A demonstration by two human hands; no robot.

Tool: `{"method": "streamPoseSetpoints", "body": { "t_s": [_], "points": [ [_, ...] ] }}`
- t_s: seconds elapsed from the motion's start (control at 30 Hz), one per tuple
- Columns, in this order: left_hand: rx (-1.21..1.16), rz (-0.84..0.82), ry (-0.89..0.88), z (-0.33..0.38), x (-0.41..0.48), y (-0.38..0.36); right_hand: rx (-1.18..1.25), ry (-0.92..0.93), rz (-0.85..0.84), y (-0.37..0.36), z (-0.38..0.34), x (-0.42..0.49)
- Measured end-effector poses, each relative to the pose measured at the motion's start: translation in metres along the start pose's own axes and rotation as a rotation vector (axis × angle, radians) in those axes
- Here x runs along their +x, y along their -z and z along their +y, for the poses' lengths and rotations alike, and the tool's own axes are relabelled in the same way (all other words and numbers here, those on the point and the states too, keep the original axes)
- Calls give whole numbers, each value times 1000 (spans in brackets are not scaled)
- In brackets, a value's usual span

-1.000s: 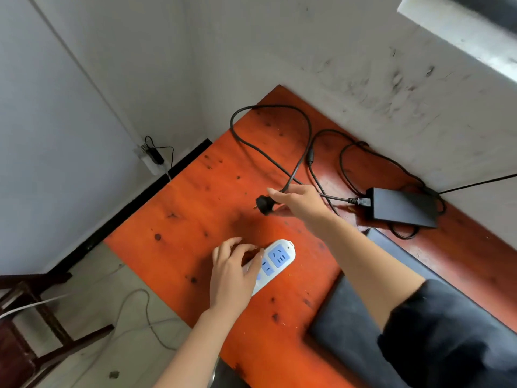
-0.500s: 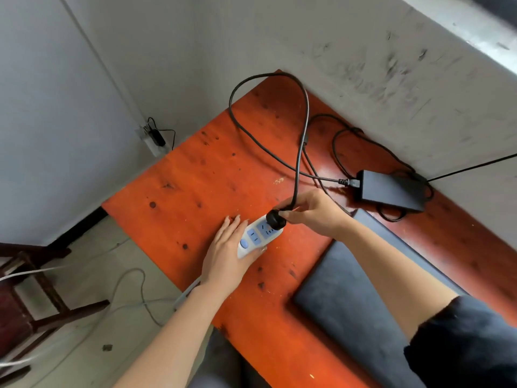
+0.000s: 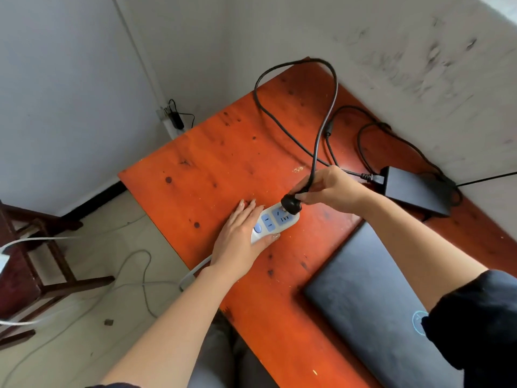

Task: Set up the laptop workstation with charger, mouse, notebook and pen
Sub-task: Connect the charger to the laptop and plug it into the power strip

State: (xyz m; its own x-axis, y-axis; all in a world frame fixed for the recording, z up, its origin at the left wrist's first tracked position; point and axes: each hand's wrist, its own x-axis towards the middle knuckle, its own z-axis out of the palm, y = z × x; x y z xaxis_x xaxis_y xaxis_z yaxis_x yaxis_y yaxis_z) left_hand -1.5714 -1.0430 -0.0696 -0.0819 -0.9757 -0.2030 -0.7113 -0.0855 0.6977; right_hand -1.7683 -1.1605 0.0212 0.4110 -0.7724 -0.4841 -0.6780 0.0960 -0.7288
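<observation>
Charger plug (image 3: 291, 204) | prongs indistinct | right grip (image 3: 327, 189) pinches | laptop (image 3: 363, 298) cropped

The person wears a black-sleeved top (image 3: 475, 317) and grey trousers (image 3: 221, 359).

Plenty of bare table (image 3: 218, 163) on the far left, basically everything beyond the left hand (image 3: 240, 236) lying flat along the power strip (image 3: 275, 221). Back right is a mess though: black cords (image 3: 328, 130) loop all the way up to the wall (image 3: 363, 51), with the charger brick (image 3: 414, 191) parked just beside it. The closed laptop (image 3: 372, 289) eats the near right, and the right hand (image 3: 327, 189) pinching the plug (image 3: 289, 204) reaches in over it, so the clean way in is from the left edge.
</observation>
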Motion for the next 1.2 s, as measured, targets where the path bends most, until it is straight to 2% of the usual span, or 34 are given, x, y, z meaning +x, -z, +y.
{"method": "streamPoseSetpoints", "body": {
  "t_s": [0.17,0.43,0.63,0.77,0.83,0.97,1.2],
  "points": [
    [-14,3,-16,-1,-1,0,-296,39,30,-9,-22,-4],
    [37,-42,-6,2,-2,3,-478,13,71,-32,-28,-16],
    [154,-95,-14,5,-1,10,-474,-56,100,-36,-36,-21],
    [160,-77,-44,1,-8,17,-695,-162,169,-45,-43,-17],
    [181,-35,-44,1,-10,18,-766,-221,140,-48,-46,-14],
    [234,26,-55,3,-9,21,-648,-225,55,-47,-50,-10],
    [199,-11,-26,6,-6,24,-594,-158,-4,-52,-43,-18]
  ]
}}
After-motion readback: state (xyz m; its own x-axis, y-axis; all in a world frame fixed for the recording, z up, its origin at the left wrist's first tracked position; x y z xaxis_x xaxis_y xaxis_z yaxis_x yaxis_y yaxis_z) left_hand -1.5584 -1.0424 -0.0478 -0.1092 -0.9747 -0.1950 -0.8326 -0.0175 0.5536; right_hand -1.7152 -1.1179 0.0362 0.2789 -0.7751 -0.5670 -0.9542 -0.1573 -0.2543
